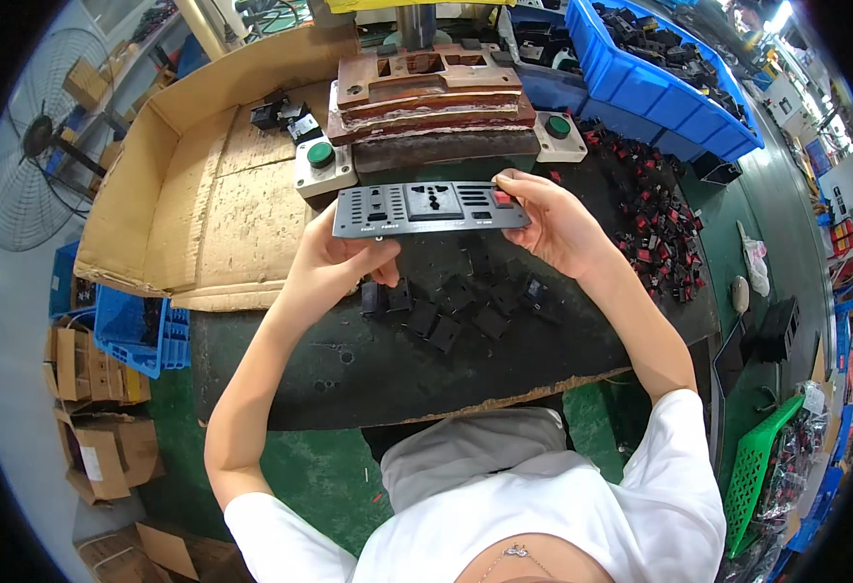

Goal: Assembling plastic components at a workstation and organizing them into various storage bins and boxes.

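Observation:
Between my two hands is a dark grey slotted panel (407, 225) with a square socket in its middle and a red switch (502, 197) near its right end. My left hand (334, 267) grips its left end from below, the thumb pointing inward under the lower edge. At the right end, my right hand (557, 225) pinches the panel by the red switch. Several small black plastic parts (489, 321) lie loose on the dark table (290, 374) just below the panel. Behind it stands a press fixture with a wooden block (431, 83).
Green push buttons (320, 154) flank the fixture. A cardboard tray (203, 209) holds a few black parts at left. Red and black switches (655, 219) are heaped at right, below a blue bin (664, 83) of black parts. A fan (42, 136) stands far left.

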### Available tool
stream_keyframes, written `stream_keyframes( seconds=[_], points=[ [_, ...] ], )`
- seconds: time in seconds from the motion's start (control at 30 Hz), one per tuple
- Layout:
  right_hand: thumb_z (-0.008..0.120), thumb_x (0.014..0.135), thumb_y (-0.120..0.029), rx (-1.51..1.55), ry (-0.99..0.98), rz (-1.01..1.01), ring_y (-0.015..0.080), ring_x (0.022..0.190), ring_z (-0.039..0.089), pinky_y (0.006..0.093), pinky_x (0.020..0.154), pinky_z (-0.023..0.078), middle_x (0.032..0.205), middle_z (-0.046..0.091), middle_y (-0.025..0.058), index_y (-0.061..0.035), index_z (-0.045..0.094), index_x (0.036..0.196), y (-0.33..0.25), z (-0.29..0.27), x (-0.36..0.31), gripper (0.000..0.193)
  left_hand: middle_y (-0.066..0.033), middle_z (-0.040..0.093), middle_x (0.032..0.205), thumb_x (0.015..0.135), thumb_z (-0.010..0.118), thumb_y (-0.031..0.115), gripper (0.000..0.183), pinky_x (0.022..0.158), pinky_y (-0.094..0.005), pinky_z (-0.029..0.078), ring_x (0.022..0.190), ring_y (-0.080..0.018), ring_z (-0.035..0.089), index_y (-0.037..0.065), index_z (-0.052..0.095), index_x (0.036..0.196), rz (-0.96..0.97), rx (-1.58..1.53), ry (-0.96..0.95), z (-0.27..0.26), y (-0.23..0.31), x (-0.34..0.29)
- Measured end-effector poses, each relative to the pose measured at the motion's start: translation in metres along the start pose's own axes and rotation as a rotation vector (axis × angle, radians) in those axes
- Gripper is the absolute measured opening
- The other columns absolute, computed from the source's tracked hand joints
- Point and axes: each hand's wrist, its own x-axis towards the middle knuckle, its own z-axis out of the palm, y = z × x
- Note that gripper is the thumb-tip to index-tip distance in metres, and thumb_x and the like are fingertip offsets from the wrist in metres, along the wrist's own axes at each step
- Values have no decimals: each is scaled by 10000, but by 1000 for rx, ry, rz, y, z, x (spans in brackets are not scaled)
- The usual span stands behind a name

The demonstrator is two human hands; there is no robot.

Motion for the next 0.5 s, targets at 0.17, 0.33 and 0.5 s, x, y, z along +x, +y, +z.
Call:
stream_keyframes(
  seconds=[0.17,0.33,0.5],
  points=[
    [449,882,-184,-182,-26,-94,31,525,501,167,453,422,712,550,-16,-78,488,900,3,1,1,115,-52,580,727,742,571,-44,264,527,-232,462,584,-122,570,0,484,987,54,2,52,-10,-16,1],
    [393,910,-255,-218,-91,-180,45,552,515,172,512,433,722,569,-14,-80,514,937,-1,2,-5,215,-41,594,697,702,578,-66,221,507,-236,468,571,-119,571,11,546,906,156,58,159,-11,-10,-1],
    [336,922,-318,-76,-144,-101,62,585,530,190,540,440,728,598,-5,-66,528,954,-2,0,-2,318,-17,593,810,678,600,-90,365,576,-227,490,675,-80,566,-10,531,1028,241,140,126,-22,-10,1]
  ],
)
